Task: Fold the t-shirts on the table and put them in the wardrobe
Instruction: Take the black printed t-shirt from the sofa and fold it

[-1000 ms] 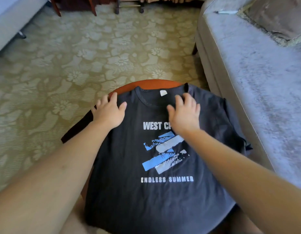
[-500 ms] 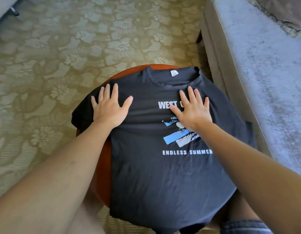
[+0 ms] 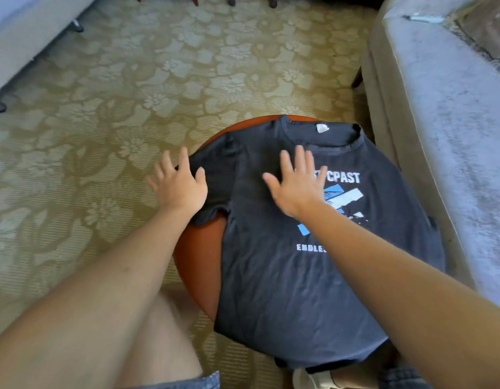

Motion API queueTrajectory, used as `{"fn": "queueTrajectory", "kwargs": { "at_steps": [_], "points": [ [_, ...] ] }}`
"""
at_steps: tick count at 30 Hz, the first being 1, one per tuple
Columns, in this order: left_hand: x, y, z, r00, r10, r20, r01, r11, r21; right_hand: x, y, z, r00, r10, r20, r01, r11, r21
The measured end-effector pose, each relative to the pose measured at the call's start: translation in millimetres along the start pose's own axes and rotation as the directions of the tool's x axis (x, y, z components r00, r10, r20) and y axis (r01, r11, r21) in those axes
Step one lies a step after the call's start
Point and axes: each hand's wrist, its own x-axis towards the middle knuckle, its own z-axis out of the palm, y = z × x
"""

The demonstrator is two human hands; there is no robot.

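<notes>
The left hand (image 3: 179,186) lies flat with its fingers spread and released, gripping nothing, on the left sleeve of the dark t-shirt (image 3: 274,276) at the left edge of the round wooden table (image 3: 199,262). Half a second ago this hand sat further in on the chest; it has since slid outward onto the sleeve, which now lies spread over the table's left rim instead of bunched. To its right, the right hand (image 3: 298,186) is also open, palm down and fingers loose, pressing the chest just left of the white lettering; it has drifted leftward off the blue print it covered before. The shirt itself lies face up across the table, collar toward the far edge, hem hanging over the near edge, right side draped off toward the grey sofa (image 3: 445,153).

I judge this to be smoothing before the first fold: the cloth looks flatter, so a sleeve could be turned in next. No fold is made yet.

No container shows here; the wardrobe is out of view, and nothing has been stored.
</notes>
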Motion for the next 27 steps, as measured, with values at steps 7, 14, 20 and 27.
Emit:
{"fn": "queueTrajectory", "kwargs": {
  "at_steps": [7, 14, 20, 27],
  "points": [
    [0, -24, -10, 0.905, -0.333, 0.267, 0.397, 0.885, -0.244, -8, -35, 34, 0.999, -0.032, 0.039, 0.034, 0.997, -0.068],
    [20, -22, -12, 0.992, 0.007, 0.130, 0.069, 0.819, -0.570, -7, -38, 34, 0.999, -0.035, 0.014, 0.036, 0.995, -0.095],
    [42, -4, -27, 0.998, 0.059, 0.000, -0.052, 0.877, -0.478, -6, -37, 33, 0.999, -0.036, 0.017, 0.038, 0.995, -0.088],
    [42, -2, -34, 0.993, 0.037, 0.116, 0.020, 0.890, -0.456, -2, -39, 33, 0.999, -0.035, 0.019, 0.036, 0.995, -0.088]
  ]
}}
